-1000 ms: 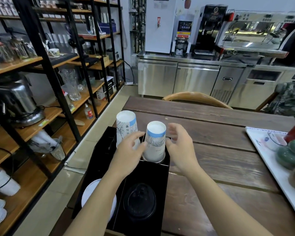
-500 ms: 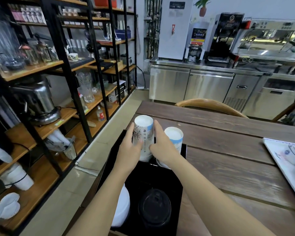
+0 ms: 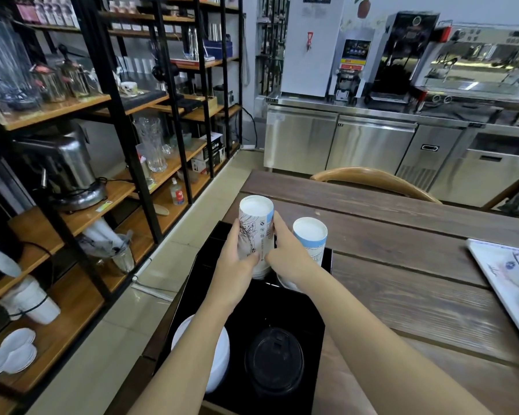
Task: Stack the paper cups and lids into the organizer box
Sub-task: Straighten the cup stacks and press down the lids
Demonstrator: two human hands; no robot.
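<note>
Centrally, both hands clamp the tall cup stack [image 3: 256,235], left hand [image 3: 237,262] and right hand [image 3: 288,256] on opposite flanks; its long axis stands upright over the organizer box [image 3: 327,256], far-left compartment directly below, the shorter cup stack [image 3: 310,238] just beside
</note>
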